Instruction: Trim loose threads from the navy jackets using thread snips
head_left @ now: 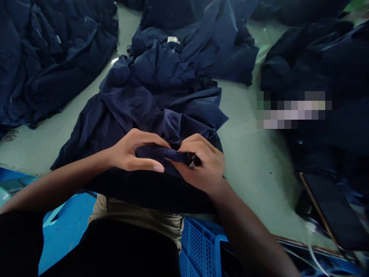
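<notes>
A dark navy garment (129, 90) lies bunched on the table in front of me, its near edge hanging toward my lap. My right hand (203, 159) is closed around a folded strip of its cloth, thumb below and fingers above. Inside that hand's curl sits a small black thing (193, 159) with a shiny glint, too hidden to name. Left of it, my left hand (141, 150) has its thumb stretched out and well apart from the fingers. Its fingertips touch the cloth beside the right hand's grip, partly hidden behind the fold.
More navy garments lie in heaps at the left (52, 65), at the back (198, 34) and on the right. A smartphone (331, 207) leans at the right front, near a white cable (311, 238). Blue plastic crates (201, 246) stand below the table edge (248, 165).
</notes>
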{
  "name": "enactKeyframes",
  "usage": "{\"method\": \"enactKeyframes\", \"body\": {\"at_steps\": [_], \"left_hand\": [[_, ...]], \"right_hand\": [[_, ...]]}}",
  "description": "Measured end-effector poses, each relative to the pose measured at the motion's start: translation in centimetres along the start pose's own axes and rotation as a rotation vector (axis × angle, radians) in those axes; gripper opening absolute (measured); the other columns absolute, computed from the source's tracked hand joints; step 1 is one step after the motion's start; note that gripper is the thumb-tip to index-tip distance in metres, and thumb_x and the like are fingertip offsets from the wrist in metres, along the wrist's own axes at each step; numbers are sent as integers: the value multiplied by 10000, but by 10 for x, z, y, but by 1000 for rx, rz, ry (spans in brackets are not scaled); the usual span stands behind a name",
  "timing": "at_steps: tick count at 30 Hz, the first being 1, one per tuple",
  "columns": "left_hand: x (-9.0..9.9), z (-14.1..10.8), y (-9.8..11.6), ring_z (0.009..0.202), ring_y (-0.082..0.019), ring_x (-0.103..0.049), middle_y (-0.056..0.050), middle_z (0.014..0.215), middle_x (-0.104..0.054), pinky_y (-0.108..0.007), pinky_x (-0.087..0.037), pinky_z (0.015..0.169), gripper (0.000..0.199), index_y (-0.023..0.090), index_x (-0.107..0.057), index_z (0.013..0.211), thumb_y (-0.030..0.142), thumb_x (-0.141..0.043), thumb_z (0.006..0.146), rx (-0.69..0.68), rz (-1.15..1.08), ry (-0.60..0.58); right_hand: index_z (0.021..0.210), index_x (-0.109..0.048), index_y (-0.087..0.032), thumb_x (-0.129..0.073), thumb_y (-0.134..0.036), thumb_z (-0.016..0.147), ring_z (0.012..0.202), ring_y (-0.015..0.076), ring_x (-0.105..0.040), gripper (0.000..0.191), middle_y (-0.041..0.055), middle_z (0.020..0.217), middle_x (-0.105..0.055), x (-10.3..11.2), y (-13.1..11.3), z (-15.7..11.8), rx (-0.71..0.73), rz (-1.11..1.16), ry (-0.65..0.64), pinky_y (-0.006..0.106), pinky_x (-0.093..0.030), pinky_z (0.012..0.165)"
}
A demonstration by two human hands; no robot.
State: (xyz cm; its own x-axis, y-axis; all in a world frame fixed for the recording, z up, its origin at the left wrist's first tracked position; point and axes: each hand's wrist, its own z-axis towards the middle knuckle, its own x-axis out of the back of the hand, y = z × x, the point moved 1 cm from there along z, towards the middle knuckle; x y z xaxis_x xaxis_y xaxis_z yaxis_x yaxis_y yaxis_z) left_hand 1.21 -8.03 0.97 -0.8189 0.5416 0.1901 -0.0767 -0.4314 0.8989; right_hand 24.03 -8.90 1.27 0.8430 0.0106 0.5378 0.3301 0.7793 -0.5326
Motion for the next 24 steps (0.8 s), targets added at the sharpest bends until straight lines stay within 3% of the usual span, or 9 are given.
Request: {"method": "enactKeyframes", "body": {"at_steps": [3,5,10,13,17,20,24], "left_hand": [[-8,1,0,848,-191,-813,-106,936,-838,-227,-645,792,223,152,-811,965,240,-903,782,-145,132,129],[-12,1,2,804,-178,-805,-98,897,-836,-223,-642,740,140,155,-804,909,207,-881,804,-159,98,171],[-13,1,3,769,-155,-776,-88,913,-819,-210,-618,671,152,158,-812,846,160,-922,741,-7,-144,224],[-11,0,-2,845,-131,-755,-57,1018,-794,-226,-625,748,187,186,-814,795,134,-955,684,29,-242,252],[-9,0,-10,1085,-204,-766,-81,1282,-782,-361,-630,980,156,201,-812,808,109,-917,739,70,-364,147],[-9,0,-11,1157,-259,-763,-108,1244,-805,-426,-632,1009,133,217,-838,907,132,-869,809,112,-433,57],[-10,2,-8,1129,-247,-777,-104,1185,-823,-397,-638,1007,242,250,-851,1077,145,-825,860,152,-464,21]], "right_hand": [[1004,-616,-271,-855,-241,844,701,153,-640,289,10,871,-671,-3,1,-2,36,-23,-10,290,-529,575],[1034,-622,-273,-877,-264,823,729,162,-648,332,15,891,-679,-2,3,-1,11,27,-16,301,-541,598],[1002,-637,-267,-908,-342,791,813,188,-663,351,19,933,-687,-1,12,3,-99,175,-46,349,-557,698],[978,-611,-264,-935,-358,760,738,141,-609,402,-3,955,-650,-5,17,0,-223,261,-53,318,-522,659],[952,-572,-257,-969,-381,709,566,64,-446,482,-53,881,-570,-12,18,-3,-379,430,-80,244,-405,504],[911,-571,-247,-993,-397,660,588,76,-451,513,-58,826,-556,-10,17,-2,-424,493,-116,231,-381,487],[953,-610,-236,-965,-401,692,602,87,-485,470,-18,910,-596,0,23,0,-465,708,-127,241,-382,464]]}}
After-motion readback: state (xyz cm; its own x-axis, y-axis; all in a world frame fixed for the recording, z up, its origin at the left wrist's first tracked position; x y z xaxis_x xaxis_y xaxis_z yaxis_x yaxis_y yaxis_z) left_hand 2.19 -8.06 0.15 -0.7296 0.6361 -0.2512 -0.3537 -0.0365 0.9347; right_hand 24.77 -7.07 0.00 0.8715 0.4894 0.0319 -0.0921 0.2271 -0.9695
